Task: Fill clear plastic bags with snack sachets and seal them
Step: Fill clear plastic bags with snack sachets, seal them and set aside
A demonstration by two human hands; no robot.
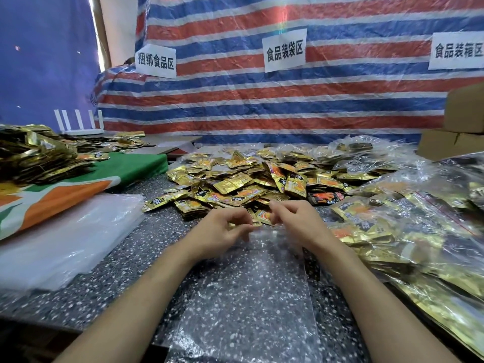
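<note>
Down on the speckled table (123,279), a clear bag (243,297) lies flat between the person's forearms, its mouth just beside the loose heap of gold sachets (248,179). The left hand (222,229) and right hand (296,221) both have curled fingers and pinch the bag's upper edge. Filled bags (408,231) pile up at the right. On the striped tarp (340,100) behind hang 3 paper signs: the left sign (155,61) reads 捆绑食品区, the middle sign (284,50) 食品装袋区, the right sign (457,51) 食品装箱区. The sachets' print is too small to read.
</note>
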